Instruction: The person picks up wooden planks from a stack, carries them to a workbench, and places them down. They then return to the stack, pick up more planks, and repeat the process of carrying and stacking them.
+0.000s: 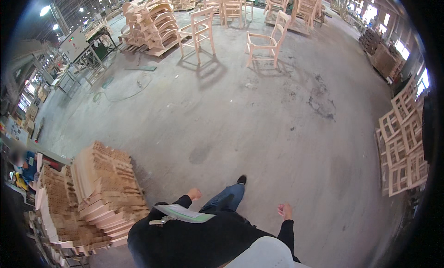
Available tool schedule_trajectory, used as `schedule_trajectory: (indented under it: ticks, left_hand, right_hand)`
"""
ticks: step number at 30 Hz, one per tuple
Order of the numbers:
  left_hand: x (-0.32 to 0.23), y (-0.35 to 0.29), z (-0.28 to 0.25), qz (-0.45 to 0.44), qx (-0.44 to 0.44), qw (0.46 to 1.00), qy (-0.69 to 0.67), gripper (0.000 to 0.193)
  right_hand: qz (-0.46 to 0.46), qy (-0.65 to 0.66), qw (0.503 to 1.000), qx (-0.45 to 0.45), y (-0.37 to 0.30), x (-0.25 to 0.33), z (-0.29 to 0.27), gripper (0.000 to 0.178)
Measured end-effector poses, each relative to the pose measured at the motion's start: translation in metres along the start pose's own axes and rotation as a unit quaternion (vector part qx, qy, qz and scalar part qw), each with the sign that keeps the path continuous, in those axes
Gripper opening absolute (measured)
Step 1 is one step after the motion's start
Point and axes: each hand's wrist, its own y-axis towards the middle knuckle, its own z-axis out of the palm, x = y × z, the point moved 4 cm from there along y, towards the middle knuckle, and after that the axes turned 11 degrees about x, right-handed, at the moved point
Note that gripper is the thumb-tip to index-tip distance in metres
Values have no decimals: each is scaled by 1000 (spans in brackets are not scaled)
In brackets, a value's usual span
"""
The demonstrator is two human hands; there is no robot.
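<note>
My left hand [194,194] hangs low in front of the body, beside my jeans leg [233,196], its fingers curled in with nothing seen in them. To the right, my right hand [285,211] hangs over the bare floor, loosely bent with its fingers a little apart and no object in it. Both arms wear dark sleeves. A card badge [189,213] on a metal clip is fastened to my dark top. Nearest to my left hand stands a tall stack of light wooden pieces [108,194]; neither hand touches it.
Two unfinished wooden chairs, one with its back at left [199,32] and one at right [270,41], stand ahead. Behind are stacked curved wooden parts [150,25]. Slatted wooden frames [404,143] lean at far right. A thin hose [125,98] lies on the concrete floor. A person [28,168] is at far left.
</note>
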Motion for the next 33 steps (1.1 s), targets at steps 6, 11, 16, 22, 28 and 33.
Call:
schedule_trajectory:
  ticks: [6,11,16,22,28,33]
  left_hand:
    - [-104,165,-71,-8,101,994,-26,27]
    - [-204,288,-198,82,16,992,97,28]
    - [-362,362,-360,143,-136,976,-97,26]
    - [-458,484,-444,132,-130,980,-69,26]
    - [-501,591,-440,101,33,988,114,26]
    - [-533,654,-473,-12,50,998,-36,24]
  right_hand:
    - [30,4,999,28,122,98,-39,22]
    - [185,66,971,135,176,104,-58,22]
    - [128,150,978,70,260,132,-100,22]
    - [106,101,986,76,402,182,-168,21]
    - [136,127,982,27,508,389,-256,18]
    - [68,-51,996,5,586,629,-286,17]
